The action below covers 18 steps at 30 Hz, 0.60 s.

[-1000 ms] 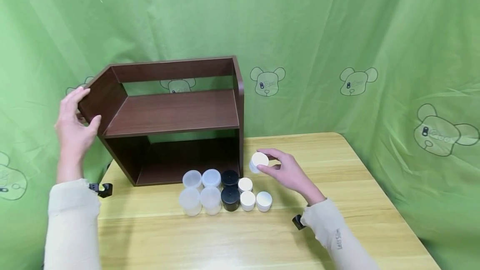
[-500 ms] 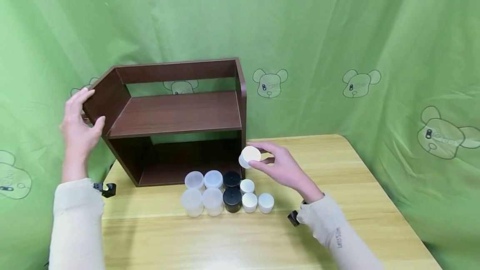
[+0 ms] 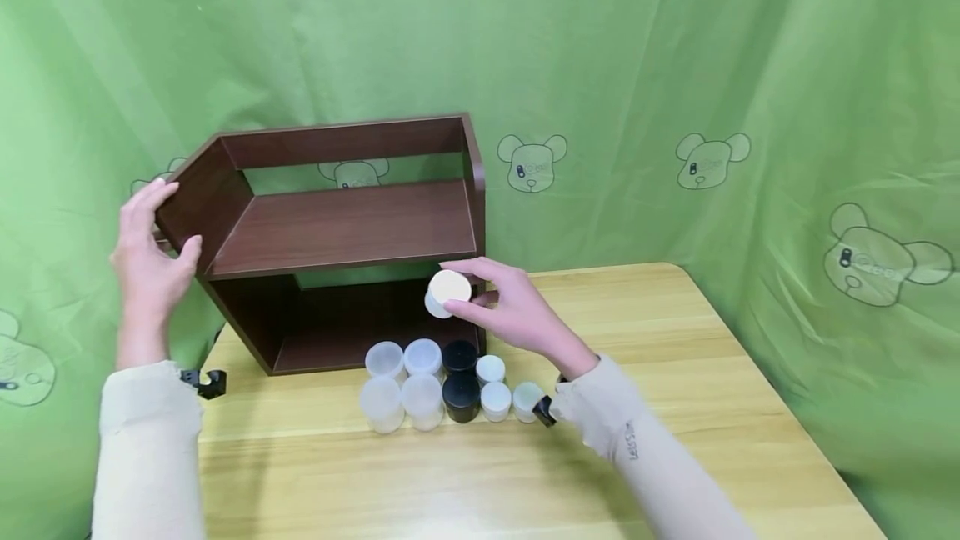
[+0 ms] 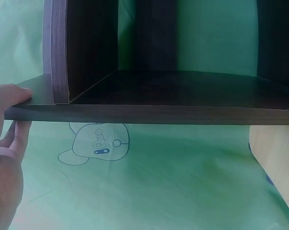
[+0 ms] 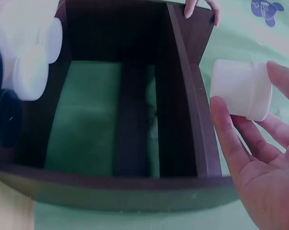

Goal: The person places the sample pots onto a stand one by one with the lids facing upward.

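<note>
A dark brown two-tier desk shelf (image 3: 352,227) stands at the back left of the wooden table. My left hand (image 3: 150,261) grips its left side panel, with the thumb (image 4: 16,95) on one face and the fingers on the other. Between thumb and fingers, my right hand (image 3: 517,307) holds a small white lidded jar (image 5: 238,88) in the air. In the head view this jar overlaps the shelf's lower opening near the right panel. Below it on the table are two black-lidded jars (image 3: 461,397) and three more small white jars (image 3: 495,401).
Several translucent tubs (image 3: 382,402) stand in two rows to the left of the black jars, close in front of the shelf. The wooden table (image 3: 420,486) extends right and forward. A green curtain (image 3: 615,65) with bear drawings hangs behind and at the sides.
My right hand has carried the white jar left and slightly up, from right of the shelf to in front of its lower opening. My left hand keeps its grip on the side panel.
</note>
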Motion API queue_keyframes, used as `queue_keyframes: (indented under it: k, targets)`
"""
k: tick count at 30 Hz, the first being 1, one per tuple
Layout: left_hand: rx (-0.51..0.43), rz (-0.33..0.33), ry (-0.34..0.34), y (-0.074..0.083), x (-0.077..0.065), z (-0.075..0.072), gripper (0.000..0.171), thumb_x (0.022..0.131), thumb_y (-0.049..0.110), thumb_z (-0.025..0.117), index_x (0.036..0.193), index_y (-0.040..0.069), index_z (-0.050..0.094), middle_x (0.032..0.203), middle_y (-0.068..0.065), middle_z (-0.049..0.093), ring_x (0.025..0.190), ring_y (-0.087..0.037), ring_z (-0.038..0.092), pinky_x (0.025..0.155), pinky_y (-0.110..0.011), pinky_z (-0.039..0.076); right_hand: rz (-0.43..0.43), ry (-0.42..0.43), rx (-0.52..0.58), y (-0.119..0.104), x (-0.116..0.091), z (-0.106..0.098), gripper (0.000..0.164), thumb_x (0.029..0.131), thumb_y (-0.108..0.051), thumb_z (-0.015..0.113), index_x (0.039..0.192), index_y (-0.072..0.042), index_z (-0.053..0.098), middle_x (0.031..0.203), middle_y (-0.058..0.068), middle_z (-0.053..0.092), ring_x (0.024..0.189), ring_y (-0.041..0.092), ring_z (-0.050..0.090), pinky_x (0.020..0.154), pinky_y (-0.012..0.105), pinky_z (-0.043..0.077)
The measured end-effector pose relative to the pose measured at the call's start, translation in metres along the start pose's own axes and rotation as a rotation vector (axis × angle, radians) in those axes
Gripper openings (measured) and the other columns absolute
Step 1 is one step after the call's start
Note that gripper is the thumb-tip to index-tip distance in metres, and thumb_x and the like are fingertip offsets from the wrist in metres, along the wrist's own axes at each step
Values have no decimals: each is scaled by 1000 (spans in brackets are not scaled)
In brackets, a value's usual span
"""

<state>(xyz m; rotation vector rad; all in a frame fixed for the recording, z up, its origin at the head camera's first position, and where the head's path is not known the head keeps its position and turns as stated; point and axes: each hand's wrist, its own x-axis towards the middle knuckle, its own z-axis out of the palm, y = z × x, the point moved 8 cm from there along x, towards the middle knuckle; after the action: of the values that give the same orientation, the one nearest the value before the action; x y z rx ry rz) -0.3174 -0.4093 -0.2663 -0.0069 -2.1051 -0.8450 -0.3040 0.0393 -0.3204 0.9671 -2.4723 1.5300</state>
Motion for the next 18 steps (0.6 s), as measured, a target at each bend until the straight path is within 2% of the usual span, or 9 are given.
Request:
queue_keyframes:
  k: [3, 7, 9, 11, 14, 15, 18]
  targets:
    - [13, -6, -1, 1, -1, 0, 72, 88, -3, 72, 149, 32, 56, 160, 15, 44, 130, -14, 54, 86, -5, 39, -35, -18, -15, -8, 11, 8, 46, 93, -20, 78, 138, -16, 67, 130, 0, 68, 110, 16, 63, 82, 26, 62]
    - [14, -3, -5, 0, 0, 0, 71, 89, -2, 71, 150, 32, 55, 160, 18, 42, 130, -15, 55, 85, -5, 39, -67, -26, -40, -18, 27, 15, 47, 94, -21, 78, 138, -14, 67, 131, 1, 68, 114, 16, 63, 81, 24, 62]
    - [12, 0, -7, 1, 0, 0, 71, 89, -2, 71, 150, 31, 55, 160, 19, 42, 128, -10, 55, 85, -4, 39, -70, -21, -48, -20, 35, 16, 47, 94, -22, 78, 138, -12, 67, 132, 2, 68, 115, 16, 63, 81, 24, 61]
    - [16, 0, -4, 2, -1, 0, 71, 89, -2, 71, 149, 31, 55, 160, 18, 42, 114, -3, 57, 81, -5, 40, -66, -13, -58, -23, 43, 18, 46, 94, -23, 78, 137, -12, 67, 131, 2, 68, 113, 16, 64, 81, 25, 61]
    - [23, -7, 0, 2, -1, 0, 71, 89, -3, 71, 149, 32, 55, 160, 17, 43, 99, 10, 48, 78, -8, 39, -50, -10, -46, -25, 55, 21, 45, 94, -23, 78, 136, -12, 68, 129, 3, 69, 110, 16, 66, 84, 26, 61]
    - [19, -6, 0, 2, -1, 0, 71, 89, -3, 71, 149, 31, 55, 160, 15, 43, 99, 11, 47, 84, -10, 38, -47, -11, -37, -26, 59, 23, 45, 94, -22, 78, 136, -12, 68, 128, 3, 69, 109, 16, 68, 85, 26, 61]
    - [23, -6, -1, 1, -2, 0, 72, 89, -3, 71, 149, 31, 55, 161, 13, 43, 99, 14, 46, 85, -12, 38, -42, -11, -19, -28, 72, 29, 45, 94, -22, 78, 136, -11, 67, 129, 4, 69, 106, 16, 71, 88, 25, 60]
